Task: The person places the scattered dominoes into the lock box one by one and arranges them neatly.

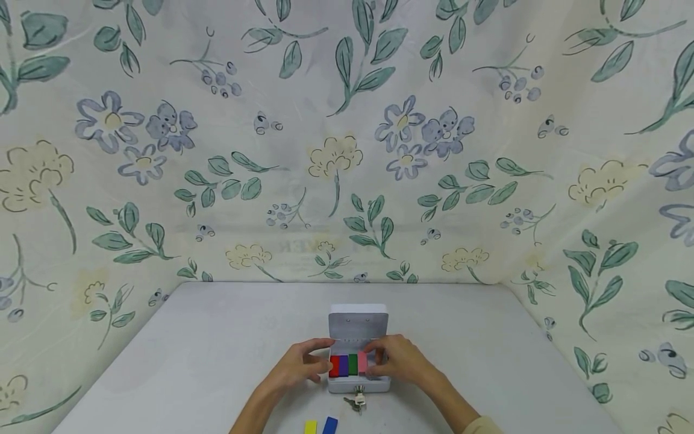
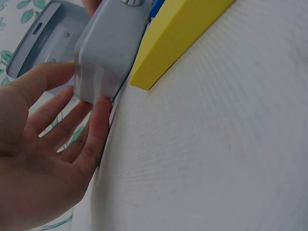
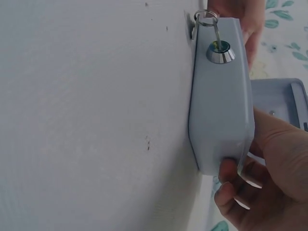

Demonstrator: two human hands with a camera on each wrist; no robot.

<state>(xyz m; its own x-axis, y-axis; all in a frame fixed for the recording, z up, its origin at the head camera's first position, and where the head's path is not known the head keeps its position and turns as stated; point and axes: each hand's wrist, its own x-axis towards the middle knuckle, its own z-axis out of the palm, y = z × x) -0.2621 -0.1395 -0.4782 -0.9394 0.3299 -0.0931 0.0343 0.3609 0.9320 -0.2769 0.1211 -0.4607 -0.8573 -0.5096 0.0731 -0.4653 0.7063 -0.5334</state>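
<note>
A small grey metal cash box [image 1: 374,384] stands on the white table with its lid [image 1: 358,325] raised. Inside, a red block [image 1: 334,366], a purple block [image 1: 343,366], a green block [image 1: 353,364] and a pink block [image 1: 362,363] stand in a row. My left hand [image 1: 295,363] holds the box's left end, thumb at the rim by the red block, other fingers spread along the outside. My right hand [image 1: 400,358] reaches over the right side, pinching the pink block between thumb and index finger; its other fingers hang outside the wall.
Keys [image 1: 355,402] hang from the lock on the box's front. Nearer me on the table [image 1: 244,325] lie a yellow block [image 1: 310,427] and a blue block [image 1: 330,425]. A floral cloth [image 1: 347,150] rises behind the table and along its sides.
</note>
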